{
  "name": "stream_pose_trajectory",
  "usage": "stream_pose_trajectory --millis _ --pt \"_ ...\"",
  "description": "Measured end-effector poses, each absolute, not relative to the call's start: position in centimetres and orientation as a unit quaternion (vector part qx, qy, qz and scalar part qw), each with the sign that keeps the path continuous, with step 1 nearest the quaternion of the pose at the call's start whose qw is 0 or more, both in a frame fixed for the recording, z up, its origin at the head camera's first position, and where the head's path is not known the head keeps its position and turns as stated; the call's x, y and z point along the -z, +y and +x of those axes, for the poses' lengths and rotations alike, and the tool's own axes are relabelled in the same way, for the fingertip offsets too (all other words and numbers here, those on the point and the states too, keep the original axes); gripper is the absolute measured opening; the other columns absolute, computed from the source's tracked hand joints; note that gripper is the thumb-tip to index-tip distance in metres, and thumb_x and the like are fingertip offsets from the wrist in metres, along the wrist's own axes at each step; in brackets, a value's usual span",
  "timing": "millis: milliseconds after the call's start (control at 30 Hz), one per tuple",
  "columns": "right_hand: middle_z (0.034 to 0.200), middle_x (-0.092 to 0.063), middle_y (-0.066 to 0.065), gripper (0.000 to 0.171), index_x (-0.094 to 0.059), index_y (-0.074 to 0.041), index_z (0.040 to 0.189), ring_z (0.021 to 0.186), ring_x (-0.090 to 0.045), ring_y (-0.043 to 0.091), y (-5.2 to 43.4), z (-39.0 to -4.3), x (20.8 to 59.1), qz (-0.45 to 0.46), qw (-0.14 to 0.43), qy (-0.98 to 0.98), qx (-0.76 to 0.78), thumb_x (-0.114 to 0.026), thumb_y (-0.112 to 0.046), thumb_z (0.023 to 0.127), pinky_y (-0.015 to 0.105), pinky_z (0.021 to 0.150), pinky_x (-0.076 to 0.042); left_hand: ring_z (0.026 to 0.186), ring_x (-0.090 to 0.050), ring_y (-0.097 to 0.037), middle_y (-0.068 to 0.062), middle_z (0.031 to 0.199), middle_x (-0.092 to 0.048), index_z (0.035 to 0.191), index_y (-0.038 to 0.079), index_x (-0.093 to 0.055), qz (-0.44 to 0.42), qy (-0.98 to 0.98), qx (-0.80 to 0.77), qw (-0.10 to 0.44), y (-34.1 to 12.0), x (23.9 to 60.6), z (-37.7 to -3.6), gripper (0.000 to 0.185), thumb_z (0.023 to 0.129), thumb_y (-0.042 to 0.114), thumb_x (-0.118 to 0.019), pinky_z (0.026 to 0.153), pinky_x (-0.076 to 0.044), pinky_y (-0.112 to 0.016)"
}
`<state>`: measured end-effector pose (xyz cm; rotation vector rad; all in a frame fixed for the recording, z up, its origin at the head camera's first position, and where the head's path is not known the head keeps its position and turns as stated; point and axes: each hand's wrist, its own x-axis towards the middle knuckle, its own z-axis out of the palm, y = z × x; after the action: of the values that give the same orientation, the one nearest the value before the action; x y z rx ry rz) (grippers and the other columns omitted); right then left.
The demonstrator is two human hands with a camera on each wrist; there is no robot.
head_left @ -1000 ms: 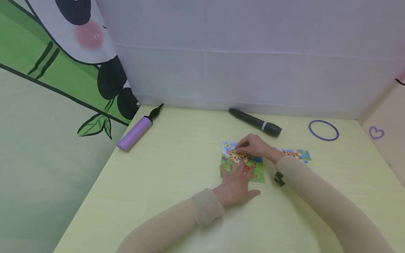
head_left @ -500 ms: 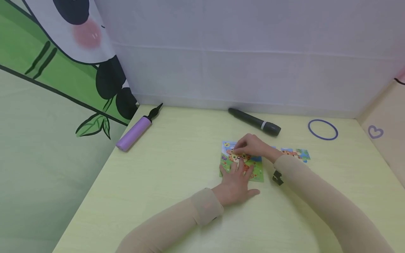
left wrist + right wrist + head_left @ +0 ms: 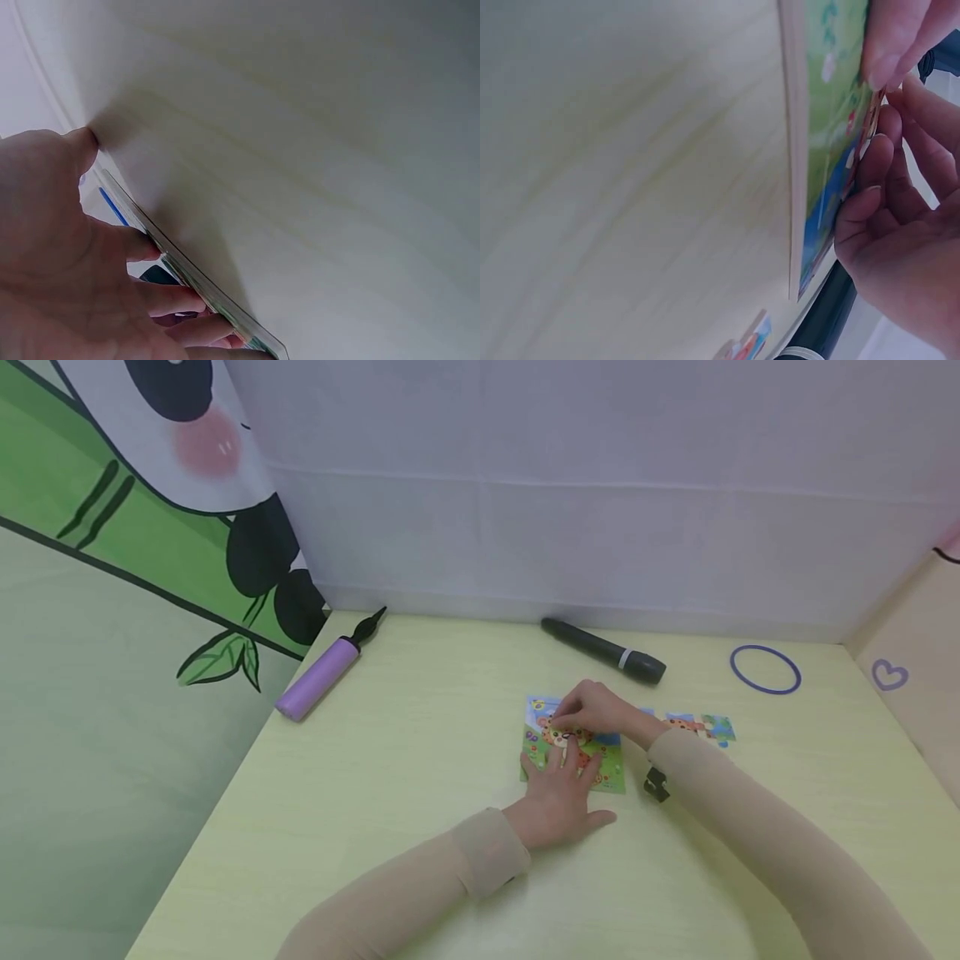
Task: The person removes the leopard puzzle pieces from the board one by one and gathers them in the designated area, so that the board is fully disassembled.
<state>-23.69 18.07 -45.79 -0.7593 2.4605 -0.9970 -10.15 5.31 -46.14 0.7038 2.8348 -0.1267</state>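
A flat puzzle board (image 3: 611,768) with a cartoon leopard on green and blue lies on the table. My left hand (image 3: 558,806) rests on its near part with fingers spread, the thumb off the board on the table. In the left wrist view, the fingers (image 3: 180,300) lie over the thin board edge. My right hand (image 3: 596,706) is bent over the upper part, thumb and fingertips pinching a small puzzle piece at the leopard's head. The right wrist view shows those curled fingers (image 3: 877,154) right at the picture surface, close to left fingertips; the piece is mostly hidden.
Loose puzzle pieces (image 3: 718,728) lie right of the board, partly behind the right forearm. A black microphone-shaped object (image 3: 600,646) lies behind it. Farther right is a blue ring (image 3: 765,690). A purple hand pump (image 3: 321,677) lies at the table's left edge, before a pale curtain (image 3: 562,543).
Both hands stay almost in place on the puzzle. The right hand shifts very slightly to the left; the other objects stay where they were.
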Motion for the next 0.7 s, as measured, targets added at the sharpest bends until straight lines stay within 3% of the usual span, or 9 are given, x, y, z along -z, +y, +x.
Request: stream_pose_trajectory --millis 700 --pt "0.07 -0.068 0.002 0.011 -0.076 -0.01 0.084 0.047 -0.048 0.013 17.91 -24.28 46.04 -0.272 0.223 0.864 0.359 -0.069 -0.016 0.09 0.028 0.048 -0.043 0.141 -0.013 -0.029 -0.01 0.158 -0.007 0.155 0.029 -0.013 0.232 0.963 0.061 0.121 5.51 46.29 -10.16 0.084 0.087 0.076 -0.028 0.097 -0.026 -0.066"
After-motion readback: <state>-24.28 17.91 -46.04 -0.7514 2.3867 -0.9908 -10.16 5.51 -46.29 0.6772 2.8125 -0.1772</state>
